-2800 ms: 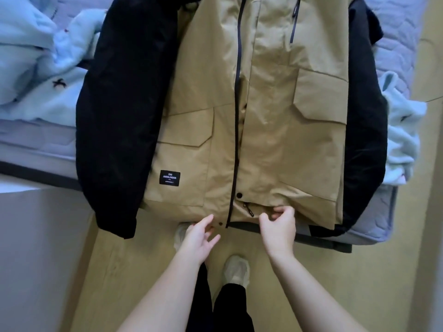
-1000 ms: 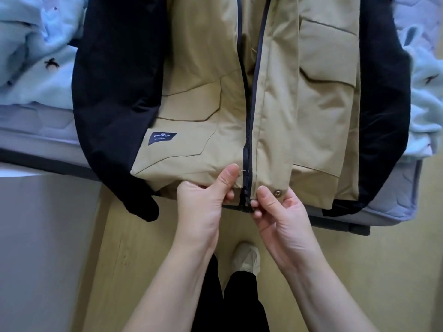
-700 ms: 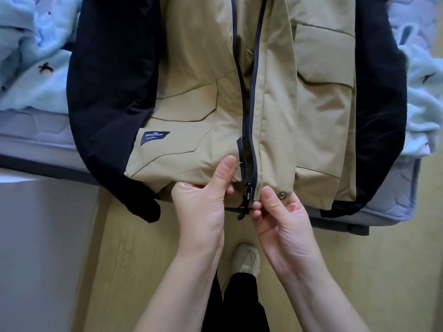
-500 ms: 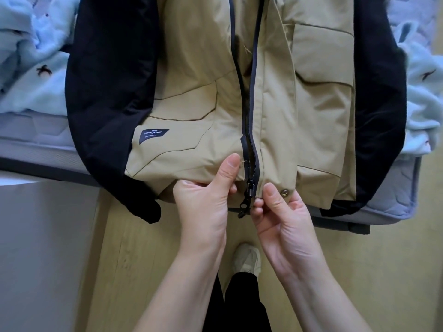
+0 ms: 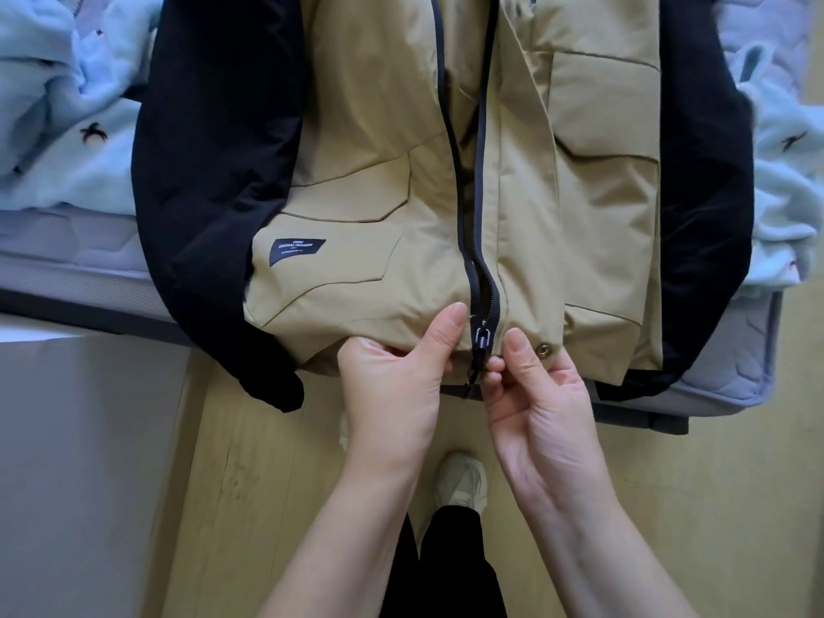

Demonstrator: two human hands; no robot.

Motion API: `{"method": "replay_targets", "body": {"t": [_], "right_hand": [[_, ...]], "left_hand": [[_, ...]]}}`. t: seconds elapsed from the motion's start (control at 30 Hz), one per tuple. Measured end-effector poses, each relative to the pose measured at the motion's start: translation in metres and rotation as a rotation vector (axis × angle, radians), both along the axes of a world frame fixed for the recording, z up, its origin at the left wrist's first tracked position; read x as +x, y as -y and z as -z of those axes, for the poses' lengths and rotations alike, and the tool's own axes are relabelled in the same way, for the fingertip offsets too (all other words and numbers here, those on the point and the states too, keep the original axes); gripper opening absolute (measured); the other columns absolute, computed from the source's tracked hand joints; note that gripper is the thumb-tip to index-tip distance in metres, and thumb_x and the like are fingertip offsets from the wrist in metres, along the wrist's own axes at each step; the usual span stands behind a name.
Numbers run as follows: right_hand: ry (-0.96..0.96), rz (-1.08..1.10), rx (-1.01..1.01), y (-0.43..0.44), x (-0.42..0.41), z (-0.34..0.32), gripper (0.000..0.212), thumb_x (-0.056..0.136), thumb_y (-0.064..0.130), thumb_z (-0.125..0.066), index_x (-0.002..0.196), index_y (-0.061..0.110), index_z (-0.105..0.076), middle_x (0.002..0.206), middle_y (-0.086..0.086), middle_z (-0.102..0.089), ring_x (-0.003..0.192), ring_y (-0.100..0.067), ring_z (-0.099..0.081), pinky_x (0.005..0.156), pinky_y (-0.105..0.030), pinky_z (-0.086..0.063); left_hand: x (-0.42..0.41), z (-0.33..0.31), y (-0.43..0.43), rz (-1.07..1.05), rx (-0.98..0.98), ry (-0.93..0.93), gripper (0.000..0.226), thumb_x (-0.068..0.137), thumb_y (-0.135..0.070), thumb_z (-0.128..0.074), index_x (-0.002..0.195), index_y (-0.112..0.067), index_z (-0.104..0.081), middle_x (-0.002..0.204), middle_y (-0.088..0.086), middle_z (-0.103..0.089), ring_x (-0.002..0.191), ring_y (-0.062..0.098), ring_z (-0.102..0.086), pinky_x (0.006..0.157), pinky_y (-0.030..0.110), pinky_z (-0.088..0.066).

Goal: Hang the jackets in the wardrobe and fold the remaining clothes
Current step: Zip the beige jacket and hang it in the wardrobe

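Observation:
A tan jacket (image 5: 370,140) with black sleeves lies front up on the bed, its hem hanging over the near edge. Its dark zipper (image 5: 477,243) runs up the middle, parted above and joined just above the hem. My left hand (image 5: 392,385) grips the left side of the hem, thumb on top beside the zipper. My right hand (image 5: 539,403) pinches the right side of the hem at the metal zipper slider (image 5: 483,337), thumb next to a brass snap (image 5: 543,348).
Light blue fleece clothes (image 5: 58,127) lie crumpled on the bed to the left and right of the jacket. The grey quilted mattress (image 5: 735,359) ends at a dark frame. A white panel (image 5: 84,461) stands at lower left. My feet are on the wooden floor (image 5: 267,483).
Both hands went from touching the hem to gripping it either side of the zipper. The two zipper halves now meet at the slider near the hem.

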State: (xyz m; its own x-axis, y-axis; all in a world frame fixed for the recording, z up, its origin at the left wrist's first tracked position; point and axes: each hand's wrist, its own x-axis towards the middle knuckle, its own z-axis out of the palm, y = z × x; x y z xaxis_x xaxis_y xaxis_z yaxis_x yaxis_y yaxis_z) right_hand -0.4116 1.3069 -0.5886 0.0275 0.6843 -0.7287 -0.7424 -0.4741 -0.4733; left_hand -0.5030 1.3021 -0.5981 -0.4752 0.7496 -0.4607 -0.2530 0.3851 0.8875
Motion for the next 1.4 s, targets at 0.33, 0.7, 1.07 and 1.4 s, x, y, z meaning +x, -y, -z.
{"method": "replay_targets", "body": {"t": [0.33, 0.7, 1.07, 1.4], "right_hand": [[0.077, -0.087, 0.035, -0.003, -0.003, 0.005, 0.017, 0.072, 0.004, -0.064, 0.089, 0.008, -0.063, 0.071, -0.001, -0.068, 0.053, -0.006, -0.057, 0.055, -0.016, -0.05], [0.084, -0.051, -0.001, 0.001, -0.003, 0.006, 0.017, 0.073, 0.006, -0.064, 0.09, 0.006, -0.06, 0.069, -0.002, -0.063, 0.053, -0.007, -0.057, 0.054, -0.016, -0.051], [0.093, -0.027, -0.085, -0.012, -0.019, 0.006, 0.011, 0.088, -0.003, -0.058, 0.091, 0.006, -0.062, 0.071, -0.001, -0.07, 0.058, -0.008, -0.063, 0.054, -0.018, -0.049], [0.383, -0.496, -0.25, -0.005, -0.003, -0.038, 0.041, 0.087, 0.008, -0.067, 0.119, 0.012, -0.042, 0.076, -0.008, -0.074, 0.058, -0.012, -0.066, 0.053, -0.02, -0.053]], "left_hand": [[-0.019, 0.0, 0.007, 0.106, -0.062, 0.21, 0.048, 0.071, -0.03, -0.08, 0.067, 0.014, -0.06, 0.057, 0.01, -0.05, 0.048, 0.015, -0.041, 0.052, 0.025, -0.037], [-0.028, 0.004, -0.001, 0.471, -0.03, -0.056, 0.044, 0.089, -0.035, -0.064, 0.051, -0.012, -0.061, 0.037, -0.002, -0.049, 0.035, 0.009, -0.043, 0.045, 0.014, -0.035], [-0.044, 0.007, -0.002, 0.632, -0.05, -0.363, 0.047, 0.085, -0.039, -0.058, 0.044, -0.017, -0.052, 0.032, -0.008, -0.037, 0.034, 0.005, -0.034, 0.044, 0.018, -0.027], [-0.061, -0.008, -0.022, 0.787, -0.203, -0.484, 0.052, 0.093, -0.033, -0.056, 0.052, -0.002, -0.053, 0.043, 0.001, -0.044, 0.044, 0.014, -0.042, 0.053, 0.034, -0.036]]}}
